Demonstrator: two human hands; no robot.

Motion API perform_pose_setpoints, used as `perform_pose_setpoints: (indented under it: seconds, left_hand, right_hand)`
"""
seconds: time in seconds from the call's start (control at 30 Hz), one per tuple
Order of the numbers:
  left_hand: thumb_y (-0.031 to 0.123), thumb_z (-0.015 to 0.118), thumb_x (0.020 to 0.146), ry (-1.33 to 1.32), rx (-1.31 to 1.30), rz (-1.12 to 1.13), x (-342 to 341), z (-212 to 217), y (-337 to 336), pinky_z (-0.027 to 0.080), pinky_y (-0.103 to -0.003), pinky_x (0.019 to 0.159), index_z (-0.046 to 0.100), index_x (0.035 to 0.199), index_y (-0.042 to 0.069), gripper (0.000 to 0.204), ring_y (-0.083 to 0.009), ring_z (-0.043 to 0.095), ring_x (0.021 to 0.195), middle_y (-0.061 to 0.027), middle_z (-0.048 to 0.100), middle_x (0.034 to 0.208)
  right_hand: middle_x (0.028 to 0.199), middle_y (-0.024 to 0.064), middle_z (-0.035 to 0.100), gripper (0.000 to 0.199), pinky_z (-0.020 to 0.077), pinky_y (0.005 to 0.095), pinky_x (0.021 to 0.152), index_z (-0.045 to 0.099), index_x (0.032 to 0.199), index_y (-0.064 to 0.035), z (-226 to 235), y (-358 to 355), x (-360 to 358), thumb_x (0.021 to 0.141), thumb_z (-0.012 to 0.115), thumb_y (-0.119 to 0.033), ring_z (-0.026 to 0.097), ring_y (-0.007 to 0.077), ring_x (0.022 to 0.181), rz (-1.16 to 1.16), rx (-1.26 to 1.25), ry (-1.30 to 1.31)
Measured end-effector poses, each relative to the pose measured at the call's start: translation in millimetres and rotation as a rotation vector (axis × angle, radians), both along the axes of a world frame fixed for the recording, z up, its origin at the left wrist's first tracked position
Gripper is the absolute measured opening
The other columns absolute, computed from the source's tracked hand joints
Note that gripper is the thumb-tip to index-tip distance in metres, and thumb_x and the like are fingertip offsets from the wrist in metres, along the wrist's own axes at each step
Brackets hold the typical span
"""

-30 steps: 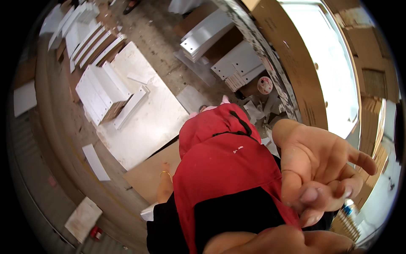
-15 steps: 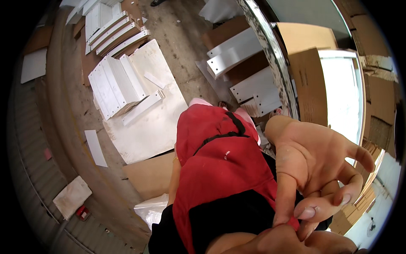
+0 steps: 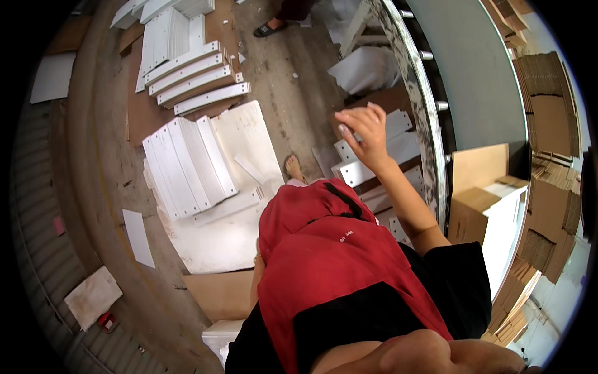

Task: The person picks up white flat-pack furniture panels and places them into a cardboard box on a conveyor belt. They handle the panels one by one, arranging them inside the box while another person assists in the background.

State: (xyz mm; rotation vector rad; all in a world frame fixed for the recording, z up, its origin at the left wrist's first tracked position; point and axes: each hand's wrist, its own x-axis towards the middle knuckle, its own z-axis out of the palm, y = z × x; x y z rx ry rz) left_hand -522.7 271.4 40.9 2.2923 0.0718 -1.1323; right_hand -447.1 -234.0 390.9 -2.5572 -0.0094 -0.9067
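Item: right hand [image 3: 364, 132], arm stretched fwd over the red apron [image 3: 330, 262], fingers loosely curled, nothing clamped in them; it hovers above the flat white board pieces w/ drilled holes [image 3: 374, 163] leaning by the speckled curved table edge [image 3: 423, 118], which lie just under and past the fingertips. Left hand: not in view, grip can't be told. Step, as I judge it: the reach-in, before any pick; next calls for dropping the fingers onto a board edge and closing; white slat stack [image 3: 187, 165] lies well off to its left on the floor.
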Motion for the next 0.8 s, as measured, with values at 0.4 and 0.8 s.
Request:
perform_pose_setpoints:
  seconds: [0.4,0.8]
  left_hand:
    - [0.013,0.044,0.084,0.054,-0.336,0.661,377.0,35.7,-232.4,0.039,-0.021,0.05,0.05,0.118,0.006,0.035,-0.0105,0.055,0.068,-0.0067,0.063,0.092]
    - [0.01,0.045,0.089,0.133,-0.53,0.985,498.1,32.3,-431.6,0.045,-0.024,0.079,0.056,0.108,-0.001,0.025,-0.0152,0.057,0.089,-0.011,0.062,0.096]
  right_hand:
    - [0.089,0.0014,0.061,0.016,0.0368,0.0346,0.08,0.063,0.089,-0.0109,-131.2,-161.7,186.2,0.074,0.062,-0.016,0.057,0.019,0.084,-0.213,0.072,0.498]
    - [0.091,0.0096,0.063,0.022,0.0477,0.0375,0.07,0.064,0.092,-0.0092,-260.4,-387.2,525.5,0.073,0.061,-0.022,0.06,0.0297,0.08,-0.175,0.347,0.952]
